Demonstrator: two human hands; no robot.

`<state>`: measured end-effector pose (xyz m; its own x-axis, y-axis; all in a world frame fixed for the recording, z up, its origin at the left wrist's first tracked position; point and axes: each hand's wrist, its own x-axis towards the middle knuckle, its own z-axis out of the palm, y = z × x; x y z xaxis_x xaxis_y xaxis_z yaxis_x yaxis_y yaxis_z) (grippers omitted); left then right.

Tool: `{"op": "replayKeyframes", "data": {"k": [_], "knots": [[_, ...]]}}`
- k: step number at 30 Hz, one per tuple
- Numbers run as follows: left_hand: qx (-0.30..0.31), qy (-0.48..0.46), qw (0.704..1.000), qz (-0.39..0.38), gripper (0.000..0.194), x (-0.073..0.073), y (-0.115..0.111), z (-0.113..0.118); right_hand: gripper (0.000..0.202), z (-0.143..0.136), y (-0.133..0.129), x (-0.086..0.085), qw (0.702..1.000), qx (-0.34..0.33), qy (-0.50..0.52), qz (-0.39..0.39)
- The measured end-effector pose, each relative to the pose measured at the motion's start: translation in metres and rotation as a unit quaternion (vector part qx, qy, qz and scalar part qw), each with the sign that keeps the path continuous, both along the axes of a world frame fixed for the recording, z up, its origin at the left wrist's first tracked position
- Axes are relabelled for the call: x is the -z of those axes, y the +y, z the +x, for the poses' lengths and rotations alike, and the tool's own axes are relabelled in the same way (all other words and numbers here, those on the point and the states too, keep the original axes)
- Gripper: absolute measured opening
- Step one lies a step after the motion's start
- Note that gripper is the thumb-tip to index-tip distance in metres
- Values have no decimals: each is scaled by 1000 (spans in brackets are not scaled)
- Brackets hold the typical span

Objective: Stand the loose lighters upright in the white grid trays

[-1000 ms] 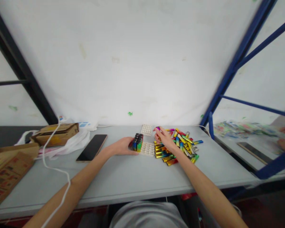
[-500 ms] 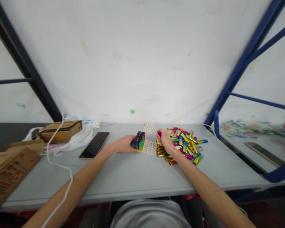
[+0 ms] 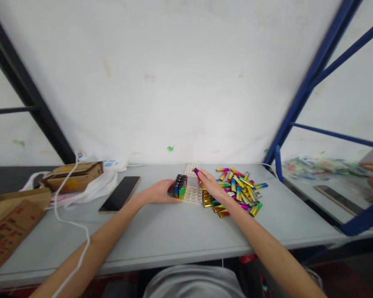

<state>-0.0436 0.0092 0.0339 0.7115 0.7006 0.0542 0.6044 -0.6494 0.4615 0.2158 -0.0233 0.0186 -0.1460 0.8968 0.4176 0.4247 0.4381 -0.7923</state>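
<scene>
The left hand (image 3: 162,191) is spread round the left side of the upright tubes (image 3: 180,187), standing at the near tray's (image 3: 193,195) left end; the right hand (image 3: 209,183) pinches a pink tube (image 3: 196,170) above the gap between that tray and the far tray (image 3: 191,168); the loose pile (image 3: 240,191) lies on the worktop (image 3: 174,231), right of the near tray; the phone (image 3: 120,194) lies left.
</scene>
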Motion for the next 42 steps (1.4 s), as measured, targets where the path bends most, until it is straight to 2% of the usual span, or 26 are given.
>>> {"op": "replayKeyframes", "data": {"k": [5,8,14,21,26,30,33,35,37,42], "knots": [[6,-1,1000,7,61,2,1,0,28,-3,-2,3,998,-60,25,-15],[2,5,1000,10,62,1,1,0,24,-5,-5,6,1000,-22,-11,12],[8,7,1000,5,60,-1,-1,1,23,-9,-6,0,973,-9,-223,57],[-3,18,1000,18,60,-2,-1,0,21,-8,-4,-1,965,-23,-256,45],[2,13,1000,23,67,1,1,-2,26,-8,-7,-2,953,11,-296,68],[-8,15,1000,22,65,1,0,-2,32,10,-5,-9,955,13,-283,89],[-14,25,999,16,63,-1,-1,0,32,39,2,-6,934,56,-339,99],[-15,28,999,11,62,-2,-2,0,25,60,8,-2,918,92,-379,74],[-14,26,1000,8,63,-2,-1,0,24,75,13,2,915,102,-389,42],[2,17,1000,2,65,1,1,0,20,86,19,5,912,76,-403,-5]]}}
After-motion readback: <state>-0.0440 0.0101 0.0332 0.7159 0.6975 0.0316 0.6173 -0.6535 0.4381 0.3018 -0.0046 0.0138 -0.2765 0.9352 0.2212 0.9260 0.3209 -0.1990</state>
